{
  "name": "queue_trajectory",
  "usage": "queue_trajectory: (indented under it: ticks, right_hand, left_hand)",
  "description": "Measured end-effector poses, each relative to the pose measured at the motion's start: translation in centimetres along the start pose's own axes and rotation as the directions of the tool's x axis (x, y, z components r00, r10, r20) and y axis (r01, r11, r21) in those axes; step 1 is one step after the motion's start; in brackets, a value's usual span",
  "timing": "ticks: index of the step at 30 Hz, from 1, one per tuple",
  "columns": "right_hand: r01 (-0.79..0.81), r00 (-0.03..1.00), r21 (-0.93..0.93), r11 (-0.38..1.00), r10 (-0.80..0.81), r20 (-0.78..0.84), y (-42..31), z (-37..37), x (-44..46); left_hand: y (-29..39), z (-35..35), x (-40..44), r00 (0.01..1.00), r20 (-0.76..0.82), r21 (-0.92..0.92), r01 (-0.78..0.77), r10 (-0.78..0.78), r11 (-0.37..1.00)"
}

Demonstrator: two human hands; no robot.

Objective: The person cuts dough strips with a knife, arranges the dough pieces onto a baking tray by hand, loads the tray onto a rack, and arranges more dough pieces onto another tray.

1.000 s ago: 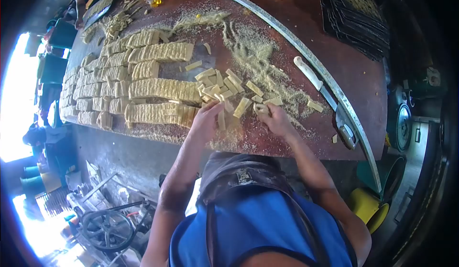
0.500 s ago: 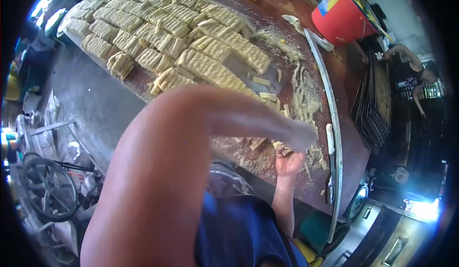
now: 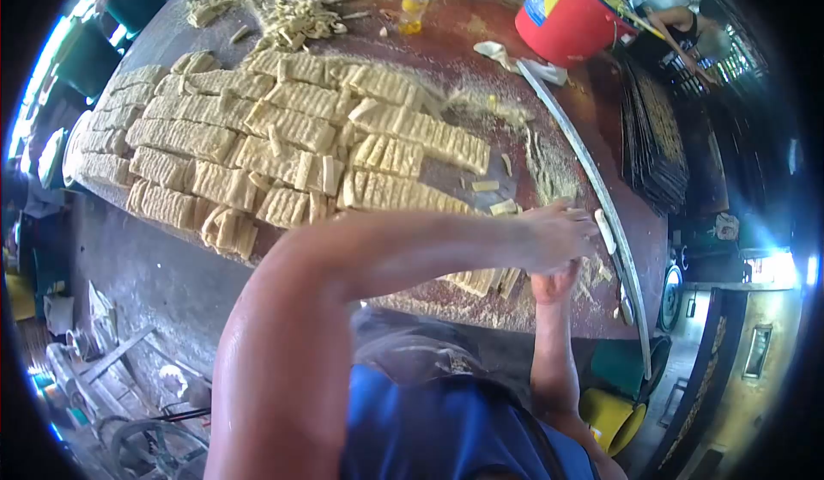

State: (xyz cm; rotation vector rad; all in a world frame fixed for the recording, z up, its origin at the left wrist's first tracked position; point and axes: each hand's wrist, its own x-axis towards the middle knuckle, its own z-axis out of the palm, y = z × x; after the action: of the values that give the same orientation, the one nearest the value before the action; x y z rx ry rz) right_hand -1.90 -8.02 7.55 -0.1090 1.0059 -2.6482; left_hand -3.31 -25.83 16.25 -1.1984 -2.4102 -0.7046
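Observation:
My left hand (image 3: 554, 233) reaches across to the right over the table, its fingers apart and slightly blurred, with nothing visible in them. Just below it is my right hand (image 3: 554, 281), palm up; the left hand covers its fingers, so anything in them is hidden. Rows of pale cut strips (image 3: 412, 195) lie to the left, partly behind my left forearm. Some loose strips (image 3: 504, 208) are beside my left hand. A white-handled knife (image 3: 606, 231) lies right of both hands, along a long curved metal strip (image 3: 592, 171).
A red bucket (image 3: 562, 21) stands at the table's far side, near a white cloth (image 3: 495, 52). A bottle of yellow liquid (image 3: 413, 9) is at the far middle. Dark stacked sheets (image 3: 654, 136) are at the right. A person (image 3: 687, 33) is behind them.
My left hand has moved from the strips across to my right hand, and its forearm now crosses the view. The view has turned, bringing the red bucket and the other person into sight.

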Motion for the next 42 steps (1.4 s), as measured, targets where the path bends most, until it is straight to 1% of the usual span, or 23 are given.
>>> queue_trajectory:
  ticks: [1,2,3,4,5,6,7,8,11,12,14,16,18,19,25,28,30,32,34,35,39,41,42]
  right_hand:
    - [-0.022,1.0,-0.121,0.992,0.022,0.002,0.7,0.2,1.5]
    - [-0.051,0.991,0.04,0.998,0.055,-0.12,1.8,1.0,2.2]
    - [-0.052,0.993,0.046,0.998,0.056,-0.102,2.6,0.9,3.7]
    - [-0.277,0.957,0.166,0.946,0.287,-0.041,3.7,0.4,5.6]
    - [-0.489,0.868,0.264,0.832,0.495,0.048,4.7,0.6,7.6]
    - [-0.484,0.847,0.174,0.857,0.509,-0.154,6.0,4.0,9.0]
    - [-0.522,0.846,0.143,0.841,0.531,-0.036,8.1,3.6,11.7]
    - [-0.556,0.831,0.108,0.824,0.55,0.083,10.3,3.5,14.9]
    - [-0.555,0.831,-0.008,0.832,0.555,-0.019,12.5,18.9,21.3]
    - [-0.566,0.804,-0.116,0.816,0.578,0.139,12.8,21.8,23.2]
    - [-0.353,0.831,-0.559,0.75,0.526,0.18,14.1,24.0,27.1]
    - [0.009,0.907,-0.717,0.697,0.296,0.299,10.5,26.1,24.4]
    - [0.461,0.785,-0.795,0.394,0.238,0.573,4.3,24.2,22.3]
    - [0.535,0.754,-0.736,0.415,0.158,0.637,2.3,21.3,21.7]
    - [0.271,0.902,-0.96,0.07,0.33,0.278,-11.0,-1.7,16.6]
    - [0.098,0.913,-0.986,-0.136,0.406,0.035,-14.7,-8.6,11.1]
    - [0.246,0.894,-0.959,-0.14,0.416,0.168,-14.2,-13.4,7.7]
    - [0.169,0.876,-0.985,-0.035,0.464,0.134,-12.8,-15.6,4.8]
    - [0.317,0.889,-0.948,-0.038,0.36,0.283,-10.3,-16.3,2.9]
    - [0.445,0.873,-0.892,-0.075,0.259,0.414,-9.0,-16.2,2.1]
    - [0.427,0.904,-0.855,-0.293,0.174,0.391,-7.4,-15.5,1.2]
    - [0.274,0.952,-0.915,-0.295,0.222,0.213,-7.5,-15.5,1.5]
    - [0.304,0.94,-0.943,-0.138,0.205,0.274,-8.1,-16.3,1.8]
  left_hand:
    - [-0.4,-0.6,-2.9,0.99,-0.128,-0.097,0.046,-0.059,0.994]
    - [-0.7,-1.2,-5.7,0.96,-0.254,-0.202,0.064,-0.116,0.977]
    - [-0.8,-1.2,-9.5,0.936,-0.288,-0.245,0.13,-0.201,0.961]
    - [-0.7,-0.6,-14.2,0.896,-0.191,-0.409,0.298,-0.4,0.863]
    - [0.3,-0.6,-18.8,0.809,-0.164,-0.384,0.475,-0.564,0.792]
    - [1.9,-0.1,-22.9,0.661,-0.194,-0.492,0.574,-0.725,0.655]
    - [4.1,-0.5,-25.6,0.546,-0.188,-0.508,0.658,-0.817,0.556]
    - [6.1,-0.7,-27.6,0.482,-0.174,-0.536,0.685,-0.858,0.494]
    - [8.3,-1.6,-28.1,0.373,-0.155,-0.569,0.723,-0.915,0.392]
    - [8.7,-1.9,-27.8,0.331,-0.162,-0.579,0.731,-0.93,0.361]
    - [8.5,-2.0,-27.0,0.311,-0.209,-0.563,0.737,-0.927,0.374]
    - [8.2,-1.3,-26.2,0.295,-0.316,-0.555,0.713,-0.902,0.428]
    - [8.7,-0.4,-25.5,0.191,-0.293,-0.588,0.737,-0.937,0.334]
    - [8.7,0.8,-25.6,0.17,-0.272,-0.625,0.717,-0.947,0.308]
    - [10.2,6.1,-17.8,0.219,-0.255,-0.448,0.836,-0.942,0.316]
    - [10.9,9.1,-10.1,0.334,-0.042,-0.389,0.862,-0.941,0.324]
    - [10.4,11.7,-6.7,0.44,0.035,-0.307,0.859,-0.898,0.409]
    - [9.7,14.6,-4.7,0.495,0.055,-0.23,0.851,-0.867,0.472]
    - [8.7,17.0,-3.3,0.698,0.03,-0.064,0.715,-0.715,0.696]
    - [8.9,17.5,-2.6,0.705,0.032,-0.048,0.71,-0.709,0.703]
    - [8.8,16.2,0.0,0.62,0.274,0.208,0.708,-0.735,0.675]
    - [9.0,14.3,-0.2,0.553,0.095,0.049,0.828,-0.828,0.559]
    - [8.5,14.1,-1.8,0.594,-0.043,0.019,0.804,-0.803,0.594]
